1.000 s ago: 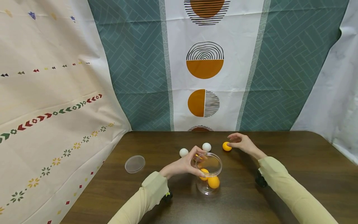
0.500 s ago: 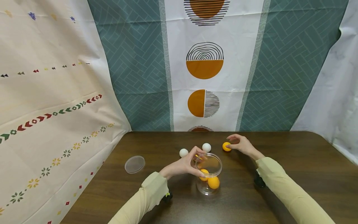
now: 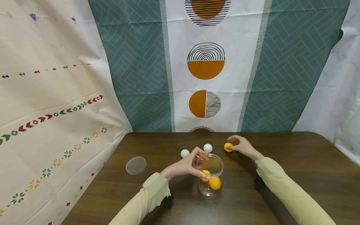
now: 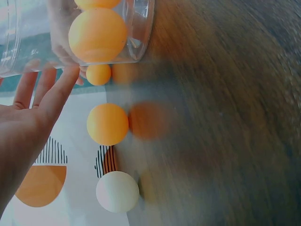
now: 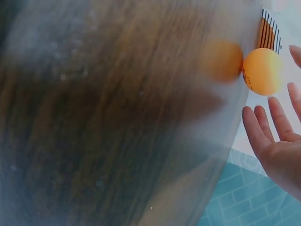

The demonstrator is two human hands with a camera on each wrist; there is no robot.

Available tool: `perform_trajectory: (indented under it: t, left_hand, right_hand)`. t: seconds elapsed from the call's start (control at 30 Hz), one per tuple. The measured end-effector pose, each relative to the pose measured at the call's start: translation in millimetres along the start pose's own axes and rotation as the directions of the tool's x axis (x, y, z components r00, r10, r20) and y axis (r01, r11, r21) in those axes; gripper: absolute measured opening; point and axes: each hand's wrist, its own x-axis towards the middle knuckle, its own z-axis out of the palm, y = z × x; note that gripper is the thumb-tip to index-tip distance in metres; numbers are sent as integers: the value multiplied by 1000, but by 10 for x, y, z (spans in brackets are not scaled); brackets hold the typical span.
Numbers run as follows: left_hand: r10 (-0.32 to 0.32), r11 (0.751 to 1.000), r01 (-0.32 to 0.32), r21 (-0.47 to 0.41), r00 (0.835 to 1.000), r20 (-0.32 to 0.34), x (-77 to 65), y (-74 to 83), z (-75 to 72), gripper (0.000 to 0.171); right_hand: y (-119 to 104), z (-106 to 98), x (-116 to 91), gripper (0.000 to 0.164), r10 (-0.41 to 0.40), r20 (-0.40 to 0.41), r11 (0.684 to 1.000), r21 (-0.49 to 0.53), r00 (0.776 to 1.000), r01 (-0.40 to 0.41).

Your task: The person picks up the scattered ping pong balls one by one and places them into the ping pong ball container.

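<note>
Right hand (image 3: pixel 243 147), orange ball (image 5: pixel 262 71) just beside it

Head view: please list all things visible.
Jar: one, clear, foreground
Ping-pong balls: four, orange, two inside jar, one behind, one farther right
Ping-pong balls: two, white, beyond jar
Table: one, brown, below
Disc: one, translucent, table's left
Backdrop cloth: one, teal-and-white, behind
Patterned cloth: one, cream, left
Side cloth: one, white, right
Sleeves: two, pale yellow, on arms
Wrist devices: two, black, beneath sleeves
Left hand: one, gripping jar
Right hand: one, beside rightmost ball
</note>
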Motion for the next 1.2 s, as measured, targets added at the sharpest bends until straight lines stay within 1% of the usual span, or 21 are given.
perform_trajectory:
  t: [0.23,0.47,0.63,0.87,1.03,1.2]
  left_hand:
    - [0,1000,0,-14,1000,2,3,-1,-3,61]
    - [5,1000,-4,-18,1000,16,13,-4,-4,62]
    - [17,1000,-16,-12,1000,17,20,-19,-7,62]
    - [13,1000,-12,-27,999,37,20,-18,-15,63]
    - [26,1000,-26,-6,999,28,25,0,-11,63]
    - [12,1000,-11,-18,1000,28,21,-3,-12,63]
  right_hand:
    - [3,24,8,40,12,-1,1000,-6,1000,-12]
    - [14,45,21,38,4,-14,1000,-26,1000,-4]
    - [18,55,30,38,7,-13,1000,-18,1000,-7]
    - [30,67,40,38,21,-8,1000,-12,1000,-21]
    - [30,76,41,37,25,-10,1000,-19,1000,-25]
    - [39,91,52,36,24,-12,999,-25,1000,-24]
